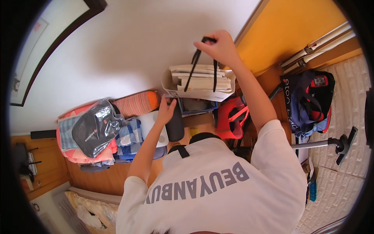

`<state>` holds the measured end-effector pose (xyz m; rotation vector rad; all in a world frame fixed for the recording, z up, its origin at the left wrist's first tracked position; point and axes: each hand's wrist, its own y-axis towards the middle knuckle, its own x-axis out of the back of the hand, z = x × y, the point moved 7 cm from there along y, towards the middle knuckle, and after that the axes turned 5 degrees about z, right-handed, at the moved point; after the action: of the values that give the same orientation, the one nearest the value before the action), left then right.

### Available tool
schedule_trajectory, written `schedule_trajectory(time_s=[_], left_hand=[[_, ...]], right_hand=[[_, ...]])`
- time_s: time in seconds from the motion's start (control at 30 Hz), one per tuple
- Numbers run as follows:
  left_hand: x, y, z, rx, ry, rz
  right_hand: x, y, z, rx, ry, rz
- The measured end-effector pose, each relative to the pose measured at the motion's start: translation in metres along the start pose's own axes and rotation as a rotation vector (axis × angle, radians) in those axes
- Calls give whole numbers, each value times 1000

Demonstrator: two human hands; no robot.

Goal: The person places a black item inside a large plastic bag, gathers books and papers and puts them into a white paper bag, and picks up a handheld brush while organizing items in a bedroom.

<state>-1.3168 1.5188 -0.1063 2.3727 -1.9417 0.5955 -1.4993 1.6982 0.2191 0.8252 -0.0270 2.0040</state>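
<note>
My right hand is closed around the black cord handles of a white paper bag, its arm raised up and forward. The bag is packed with a stack of cream papers or booklets, and the cords are pulled up taut. Below and left of the bag, my left hand has its fingers apart and holds nothing I can see. It is by the bag's lower left corner, between a striped roll with an orange end and a dark grey rounded thing.
Under the bag is a blue-rimmed bin. To its right stands a red bag. Folded clothes and a plastic-wrapped black pouch are piled at the left. A navy bag and a floor-tool pole are at the right.
</note>
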Motion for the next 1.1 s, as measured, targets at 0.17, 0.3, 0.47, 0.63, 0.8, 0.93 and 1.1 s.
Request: schedule_trajectory(time_s=[0.17, 0.3, 0.47, 0.63, 0.8, 0.93, 1.1], left_hand=[[3, 54, -29, 230, -75, -126], [13, 90, -39, 226, 20, -142], [-4, 112, -31, 436, -123, 30], [-13, 114, -29, 458, -326, 61], [-9, 109, -27, 422, -258, 116], [-11, 102, -33, 435, -219, 142], [-7, 91, -26, 413, -264, 134]], right_hand=[[15, 39, -40, 7, -132, -8], [23, 34, -63, -30, -143, 78], [42, -4, -81, -132, -98, 101], [73, -52, -111, -123, -122, -126], [67, -125, -221, -321, -24, -478], [-1, -148, -315, -537, 256, -277], [-40, -177, -318, -792, 511, -333]])
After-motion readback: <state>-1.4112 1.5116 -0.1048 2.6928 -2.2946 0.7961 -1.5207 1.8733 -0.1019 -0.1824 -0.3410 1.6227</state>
